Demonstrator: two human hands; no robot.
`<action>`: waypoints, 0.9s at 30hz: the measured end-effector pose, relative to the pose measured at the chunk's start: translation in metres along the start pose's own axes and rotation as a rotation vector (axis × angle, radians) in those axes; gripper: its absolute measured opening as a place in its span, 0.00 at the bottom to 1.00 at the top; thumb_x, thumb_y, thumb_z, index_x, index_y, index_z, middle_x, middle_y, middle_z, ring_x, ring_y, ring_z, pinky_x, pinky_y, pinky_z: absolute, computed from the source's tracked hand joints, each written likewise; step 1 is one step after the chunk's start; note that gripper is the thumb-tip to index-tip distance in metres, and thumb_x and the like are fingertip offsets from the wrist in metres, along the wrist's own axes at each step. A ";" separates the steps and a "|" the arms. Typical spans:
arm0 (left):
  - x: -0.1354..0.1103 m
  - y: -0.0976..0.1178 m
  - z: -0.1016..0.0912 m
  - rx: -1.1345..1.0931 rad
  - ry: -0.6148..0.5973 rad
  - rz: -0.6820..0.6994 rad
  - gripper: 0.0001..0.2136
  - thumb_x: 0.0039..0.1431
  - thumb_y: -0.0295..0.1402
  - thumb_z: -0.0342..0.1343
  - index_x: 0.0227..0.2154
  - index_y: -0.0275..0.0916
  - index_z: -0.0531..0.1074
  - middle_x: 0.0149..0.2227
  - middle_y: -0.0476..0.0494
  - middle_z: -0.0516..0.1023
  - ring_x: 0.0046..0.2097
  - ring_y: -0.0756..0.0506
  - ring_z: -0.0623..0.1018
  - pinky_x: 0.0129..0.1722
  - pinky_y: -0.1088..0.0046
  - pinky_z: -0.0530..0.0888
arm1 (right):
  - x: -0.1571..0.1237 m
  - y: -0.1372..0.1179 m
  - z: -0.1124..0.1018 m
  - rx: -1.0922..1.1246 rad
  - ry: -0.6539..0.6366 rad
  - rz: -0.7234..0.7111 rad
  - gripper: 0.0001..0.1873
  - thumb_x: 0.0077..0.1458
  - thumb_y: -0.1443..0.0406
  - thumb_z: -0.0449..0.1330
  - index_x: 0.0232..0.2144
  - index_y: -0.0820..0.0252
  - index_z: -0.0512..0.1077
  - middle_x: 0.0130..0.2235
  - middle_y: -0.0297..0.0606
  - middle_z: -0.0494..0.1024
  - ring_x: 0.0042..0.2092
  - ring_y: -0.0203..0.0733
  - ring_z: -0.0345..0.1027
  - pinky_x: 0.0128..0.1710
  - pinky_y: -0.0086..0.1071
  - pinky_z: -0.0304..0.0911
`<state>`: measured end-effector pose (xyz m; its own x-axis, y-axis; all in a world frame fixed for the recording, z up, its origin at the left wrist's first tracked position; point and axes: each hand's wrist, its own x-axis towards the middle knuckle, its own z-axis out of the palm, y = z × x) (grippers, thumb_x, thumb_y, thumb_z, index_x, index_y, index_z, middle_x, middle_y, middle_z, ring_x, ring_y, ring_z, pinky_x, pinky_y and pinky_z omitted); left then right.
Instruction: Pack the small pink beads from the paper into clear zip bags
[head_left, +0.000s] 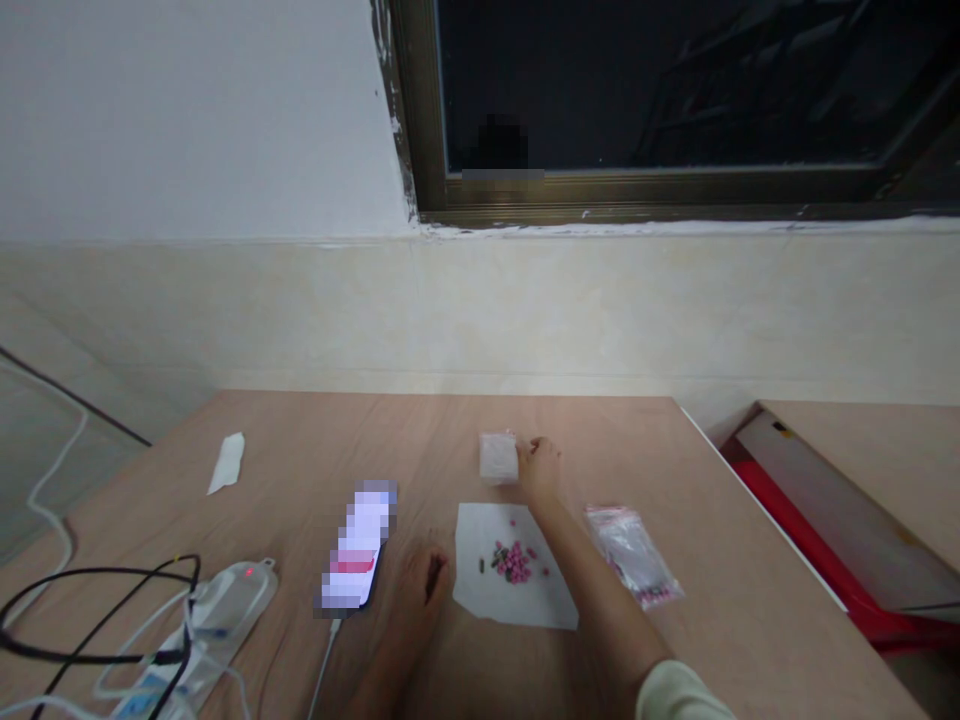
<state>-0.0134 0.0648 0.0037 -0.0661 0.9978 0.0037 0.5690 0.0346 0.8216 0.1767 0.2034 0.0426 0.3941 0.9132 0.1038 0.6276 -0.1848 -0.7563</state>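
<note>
While the right hand [538,470] reaches the desk [337,430], its curled fingers [525,450] touch a small white pouch [498,458], though I cannot tell if they grip it. The left hand [418,590] lies half-closed beside a paper sheet [476,570], its hold unclear. Pink pills [514,562] sit heaped on the sheet, with a zip bag [634,555] just right of it.

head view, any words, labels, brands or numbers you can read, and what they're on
No words, brands or numbers can be read in this view.
The phone screen is pixelated, so nothing on it can be read.
The blue-and-white label on the white power strip is too small and blurred to read.
</note>
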 end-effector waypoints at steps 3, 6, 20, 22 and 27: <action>0.000 -0.001 0.001 -0.002 0.012 0.028 0.09 0.51 0.36 0.46 0.27 0.37 0.67 0.27 0.46 0.70 0.31 0.47 0.70 0.31 0.72 0.66 | -0.026 0.016 -0.042 -0.242 0.149 -0.088 0.15 0.47 0.64 0.51 0.38 0.66 0.66 0.38 0.48 0.70 0.41 0.49 0.60 0.39 0.36 0.50; 0.001 -0.003 0.001 0.014 0.018 0.062 0.08 0.50 0.36 0.46 0.27 0.37 0.67 0.27 0.47 0.70 0.31 0.47 0.69 0.31 0.72 0.66 | -0.059 0.044 -0.082 -0.487 0.195 0.020 0.19 0.45 0.62 0.53 0.40 0.66 0.66 0.41 0.51 0.68 0.43 0.53 0.58 0.37 0.38 0.50; -0.006 0.015 -0.015 -0.144 -0.005 -0.063 0.06 0.43 0.35 0.49 0.23 0.38 0.67 0.26 0.47 0.72 0.33 0.45 0.72 0.36 0.68 0.70 | -0.097 0.088 -0.133 -0.480 0.109 0.077 0.16 0.50 0.68 0.45 0.34 0.64 0.71 0.31 0.45 0.75 0.33 0.43 0.66 0.38 0.37 0.48; -0.008 0.018 -0.018 -0.178 -0.012 -0.083 0.06 0.42 0.35 0.50 0.24 0.38 0.67 0.27 0.47 0.73 0.33 0.45 0.73 0.35 0.68 0.70 | -0.099 0.080 -0.140 -0.403 0.172 0.068 0.16 0.50 0.68 0.44 0.33 0.65 0.70 0.31 0.47 0.75 0.34 0.44 0.65 0.38 0.37 0.49; -0.009 0.045 -0.019 -0.235 -0.088 -0.068 0.09 0.44 0.36 0.49 0.28 0.37 0.68 0.30 0.44 0.74 0.31 0.46 0.73 0.32 0.68 0.71 | -0.107 0.049 -0.144 -0.074 0.213 -0.089 0.16 0.50 0.64 0.43 0.29 0.64 0.69 0.31 0.45 0.73 0.34 0.44 0.63 0.34 0.34 0.53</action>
<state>-0.0027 0.0565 0.0510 -0.0197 0.9951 -0.0970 0.3590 0.0976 0.9282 0.2620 0.0441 0.0878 0.4628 0.8313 0.3077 0.7103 -0.1401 -0.6898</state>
